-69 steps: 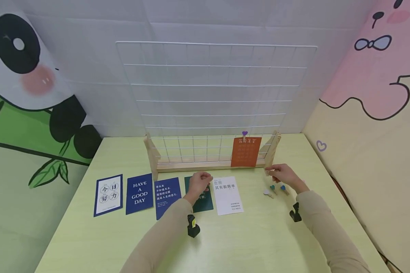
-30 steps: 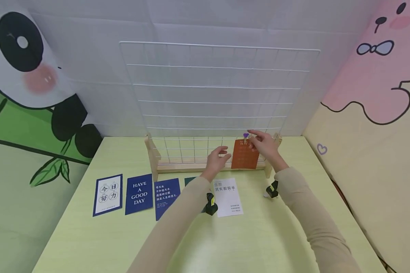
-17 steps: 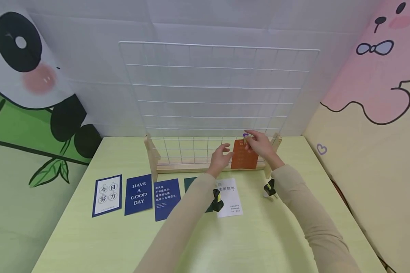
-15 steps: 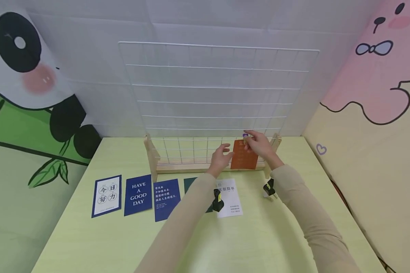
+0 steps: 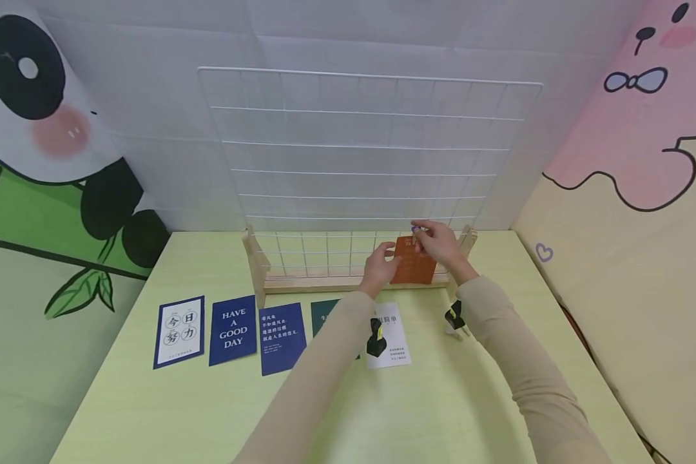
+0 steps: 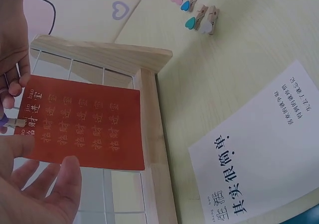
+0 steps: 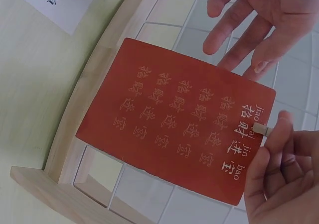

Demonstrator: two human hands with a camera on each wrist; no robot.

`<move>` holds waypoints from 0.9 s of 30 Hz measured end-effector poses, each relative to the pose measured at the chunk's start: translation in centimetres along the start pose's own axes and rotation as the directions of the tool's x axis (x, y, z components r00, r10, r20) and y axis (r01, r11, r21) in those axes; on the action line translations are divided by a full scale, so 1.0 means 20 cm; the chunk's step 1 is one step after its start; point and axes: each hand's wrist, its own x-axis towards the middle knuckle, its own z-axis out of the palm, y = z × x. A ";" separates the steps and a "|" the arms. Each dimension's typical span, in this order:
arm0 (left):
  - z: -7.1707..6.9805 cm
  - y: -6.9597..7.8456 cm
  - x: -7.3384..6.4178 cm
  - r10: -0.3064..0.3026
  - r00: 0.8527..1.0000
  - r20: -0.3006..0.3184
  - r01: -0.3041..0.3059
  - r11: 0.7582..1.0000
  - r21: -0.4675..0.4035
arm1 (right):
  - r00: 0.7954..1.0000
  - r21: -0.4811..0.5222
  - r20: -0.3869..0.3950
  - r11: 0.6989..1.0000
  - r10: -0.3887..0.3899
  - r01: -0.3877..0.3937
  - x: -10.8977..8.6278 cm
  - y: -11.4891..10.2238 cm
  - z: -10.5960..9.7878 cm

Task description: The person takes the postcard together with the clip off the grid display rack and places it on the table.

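Observation:
An orange-red card (image 5: 413,263) with printed characters hangs upright on the front of a white wire grid (image 5: 348,148). A small wooden clothespin (image 7: 261,129) with a purple heart clips its top edge. My right hand (image 5: 441,243) pinches this clothespin between thumb and forefinger. My left hand (image 5: 378,265) is at the card's left edge with its fingers spread and loosely bent. In the left wrist view its fingertips (image 6: 70,171) overlap the card's edge; whether they press on it I cannot tell.
The grid stands in a wooden base (image 5: 325,283). In front lie a white card (image 5: 396,348), a dark green card (image 5: 321,312), two blue cards (image 5: 233,330) and a blue-bordered card (image 5: 178,332). Several heart clothespins (image 6: 199,17) lie at the right, mostly behind my right arm in the head view.
Both hands have risen from the table to the hanging orange-red card. My right hand has taken hold of its purple-heart clothespin. Lately the left hand has moved slightly right, to the card's edge.

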 end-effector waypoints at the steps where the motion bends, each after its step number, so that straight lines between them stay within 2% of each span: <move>1: 0.00 0.00 0.00 0.001 1.000 -0.004 -0.001 1.000 0.012 | 1.000 -0.011 -0.009 1.000 -0.006 0.006 0.00 0.00 0.00; 10: 0.02 0.03 0.00 -0.004 0.998 -0.068 0.013 0.992 0.128 | 0.999 -0.119 -0.040 0.992 -0.035 0.030 0.01 0.03 -0.01; 15: 0.02 0.03 0.02 -0.002 0.996 -0.093 0.018 0.984 0.175 | 0.998 -0.134 -0.042 0.990 -0.042 0.036 0.01 0.04 0.00; 20: 0.02 0.04 0.03 -0.019 0.994 -0.111 0.041 0.980 0.197 | 0.999 -0.081 -0.014 0.996 -0.045 0.043 0.03 0.04 -0.01; 27: 0.02 0.04 0.06 -0.001 0.987 -0.163 0.038 0.973 0.226 | 1.000 0.069 0.015 0.998 0.010 -0.011 0.03 0.06 -0.02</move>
